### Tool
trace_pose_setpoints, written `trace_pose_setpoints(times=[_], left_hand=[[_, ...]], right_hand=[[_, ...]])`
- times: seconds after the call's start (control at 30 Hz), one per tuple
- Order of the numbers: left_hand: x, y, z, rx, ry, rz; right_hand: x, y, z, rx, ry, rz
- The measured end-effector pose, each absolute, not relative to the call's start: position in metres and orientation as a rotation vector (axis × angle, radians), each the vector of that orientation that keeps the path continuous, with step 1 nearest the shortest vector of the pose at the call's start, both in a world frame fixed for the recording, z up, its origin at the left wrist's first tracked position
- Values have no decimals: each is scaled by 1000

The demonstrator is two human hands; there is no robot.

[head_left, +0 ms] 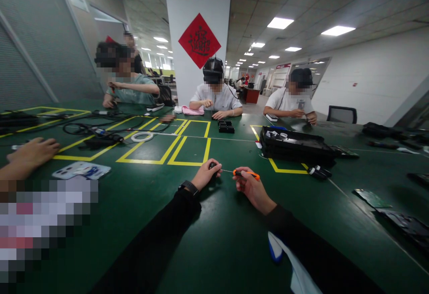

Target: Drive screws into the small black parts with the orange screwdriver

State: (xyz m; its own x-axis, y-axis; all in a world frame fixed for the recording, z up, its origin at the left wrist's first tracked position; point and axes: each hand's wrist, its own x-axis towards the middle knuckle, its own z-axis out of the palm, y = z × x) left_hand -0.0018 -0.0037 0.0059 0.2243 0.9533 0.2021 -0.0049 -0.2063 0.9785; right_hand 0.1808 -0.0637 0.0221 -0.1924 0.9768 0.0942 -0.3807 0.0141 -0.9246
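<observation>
My right hand [252, 187] is closed around the orange and black handle of a screwdriver [247, 174]. Its thin metal shaft points left, toward my left hand [207, 174]. That hand, with a dark watch on the wrist, is closed on a small black part [212, 165]. The screwdriver's tip meets or nearly meets the black part; fingers hide the exact contact. Both hands are just above the green tabletop [214, 231], near the middle of the view.
A black tray [296, 144] of parts stands ahead to the right, near a black-and-white item [319, 172]. Circuit boards [373, 199] lie far right. Cables [90, 131] and a phone-like case [81, 170] are left. Black blocks [225, 127] sit ahead. Co-workers sit opposite; another person's hand [35, 153] rests left.
</observation>
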Motion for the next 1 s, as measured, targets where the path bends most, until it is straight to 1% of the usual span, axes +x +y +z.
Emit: trace_pose_setpoints(times=[0.1, 0.3, 0.5, 0.77, 1.0], left_hand=[[-2, -4, 6, 1472, 956, 1186], [-2, -5, 8, 1433, 942, 1215], [-3, -3, 7, 1425, 935, 1254], [-1, -3, 5, 1589, 981, 1257], [-1, -4, 9, 1472, 924, 1231]], right_hand=[[182, -62, 21, -841, -1105, 1419], [189, -59, 18, -958, -1197, 1163], [201, -54, 20, -1093, -1442, 1037], [203, -53, 24, -1148, -1880, 707], [201, -54, 22, -1145, -1985, 499]])
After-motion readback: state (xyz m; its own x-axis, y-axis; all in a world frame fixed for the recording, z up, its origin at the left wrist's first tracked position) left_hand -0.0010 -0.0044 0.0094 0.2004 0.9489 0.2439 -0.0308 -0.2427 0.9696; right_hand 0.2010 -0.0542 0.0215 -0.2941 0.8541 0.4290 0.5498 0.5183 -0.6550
